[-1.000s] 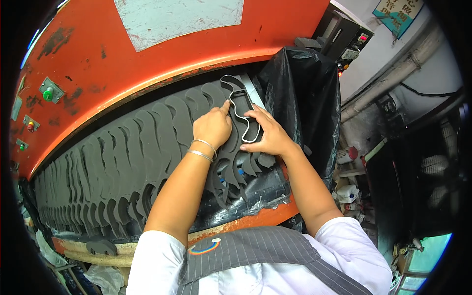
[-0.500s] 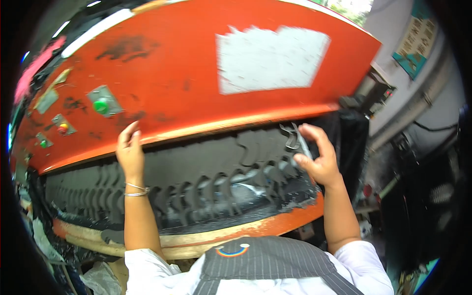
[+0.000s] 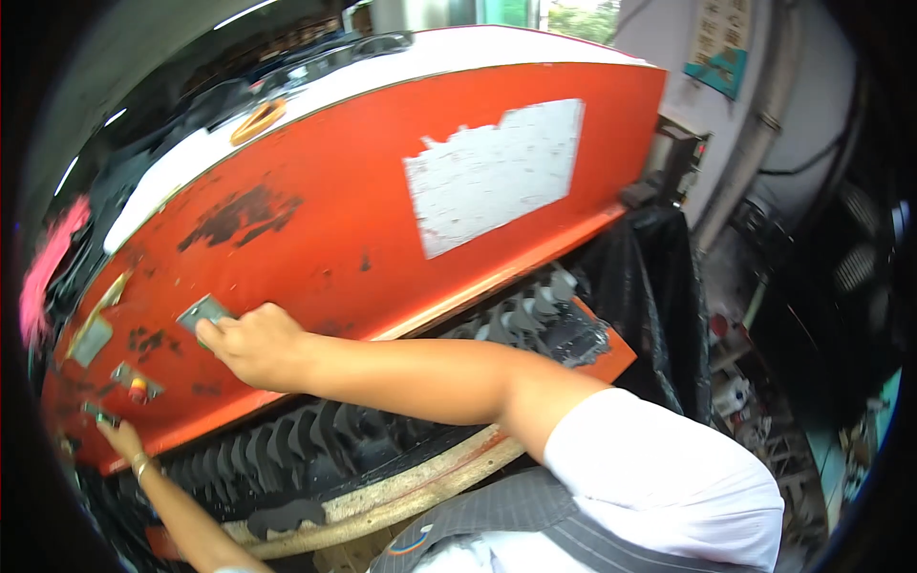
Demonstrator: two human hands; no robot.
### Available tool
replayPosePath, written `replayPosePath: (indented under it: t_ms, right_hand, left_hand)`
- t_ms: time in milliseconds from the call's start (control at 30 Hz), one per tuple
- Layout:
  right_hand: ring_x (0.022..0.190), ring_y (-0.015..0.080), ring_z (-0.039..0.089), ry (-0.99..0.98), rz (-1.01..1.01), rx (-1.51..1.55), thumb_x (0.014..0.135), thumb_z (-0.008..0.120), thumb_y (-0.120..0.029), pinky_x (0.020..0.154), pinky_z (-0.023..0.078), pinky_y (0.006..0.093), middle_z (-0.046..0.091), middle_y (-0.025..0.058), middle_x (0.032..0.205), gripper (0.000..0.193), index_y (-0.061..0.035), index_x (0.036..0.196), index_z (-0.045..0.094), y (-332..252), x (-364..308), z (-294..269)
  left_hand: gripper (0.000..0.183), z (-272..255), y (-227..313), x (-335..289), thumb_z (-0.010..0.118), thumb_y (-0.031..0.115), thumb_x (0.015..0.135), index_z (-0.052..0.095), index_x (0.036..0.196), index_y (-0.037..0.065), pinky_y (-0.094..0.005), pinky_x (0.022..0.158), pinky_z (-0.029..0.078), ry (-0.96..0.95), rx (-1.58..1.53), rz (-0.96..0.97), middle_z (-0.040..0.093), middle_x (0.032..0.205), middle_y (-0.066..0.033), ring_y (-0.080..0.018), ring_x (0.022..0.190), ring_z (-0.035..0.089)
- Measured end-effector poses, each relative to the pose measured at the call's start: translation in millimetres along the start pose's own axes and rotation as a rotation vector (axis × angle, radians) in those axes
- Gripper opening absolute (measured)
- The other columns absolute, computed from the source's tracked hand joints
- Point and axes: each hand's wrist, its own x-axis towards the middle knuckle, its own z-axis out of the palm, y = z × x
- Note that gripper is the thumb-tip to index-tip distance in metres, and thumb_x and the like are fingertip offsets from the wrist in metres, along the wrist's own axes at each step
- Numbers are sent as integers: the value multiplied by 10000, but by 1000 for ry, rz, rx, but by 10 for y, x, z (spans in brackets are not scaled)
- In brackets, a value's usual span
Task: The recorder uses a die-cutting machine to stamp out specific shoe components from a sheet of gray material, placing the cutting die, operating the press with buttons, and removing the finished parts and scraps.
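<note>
My right hand reaches across the orange machine panel with its fingers curled in. Its thumb side touches a small metal plate, where the hand covers the green button. Low at the far left, the fingers of my left hand are drawn together against another small plate with a green button. Neither hand shows a held object. Below the panel, a row of dark grey wavy-edged pieces lies on the machine bed, partly hidden by my right arm.
A red and yellow button sits between my hands. A loose grey wavy piece rests on the worn front rail. Black plastic sheeting hangs at the bed's right end. A ring of tan tape lies on top.
Both hands have left the area over the bed and moved left to the panel buttons. My right arm now crosses the bed. The view has turned, and the bed's right part shows fewer grey pieces.
</note>
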Motion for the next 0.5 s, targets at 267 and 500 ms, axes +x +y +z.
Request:
replayPosePath:
  t_ms: [267,500]
  right_hand:
    - [678,354,639,-106,74,86,858,574,-214,582,489,488,633,125,800,394,-87,1201,427,-5,-662,20]
    - [904,379,631,-649,220,235,858,607,-308,741,489,507,650,162,992,413,-120,1208,493,-118,-1817,109]
  left_hand:
    - [535,-220,-421,-811,457,29,890,371,1418,35,-325,967,403,-362,-533,261,507,1333,-176,-240,1155,537]
    - [211,-1352,1309,-3567,579,70,867,643,1051,-13,-316,795,503,-634,-773,161,672,950,-110,-197,853,635]
